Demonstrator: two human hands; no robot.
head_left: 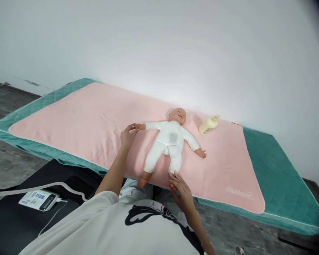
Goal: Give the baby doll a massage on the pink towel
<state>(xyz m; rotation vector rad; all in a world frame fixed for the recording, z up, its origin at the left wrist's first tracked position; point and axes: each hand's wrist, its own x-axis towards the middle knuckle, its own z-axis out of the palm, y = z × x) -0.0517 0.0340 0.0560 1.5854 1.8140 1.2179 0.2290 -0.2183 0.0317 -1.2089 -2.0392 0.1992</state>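
A baby doll with a white cloth body lies face up on a pink mat, head toward the wall. My left hand holds the doll's small hand on the left side, its arm stretched out sideways. Around the doll's lower leg or foot on the right side, my right hand has its fingers curled, covering most of that foot. The other foot hangs at the mat's near edge. A pale yellow pump bottle lies tilted on the mat, right of the doll's head.
Under the mat is a green padded cover, against a white wall. At the lower left, a white device with a cable rests on a black surface. A pale hose crosses above it.
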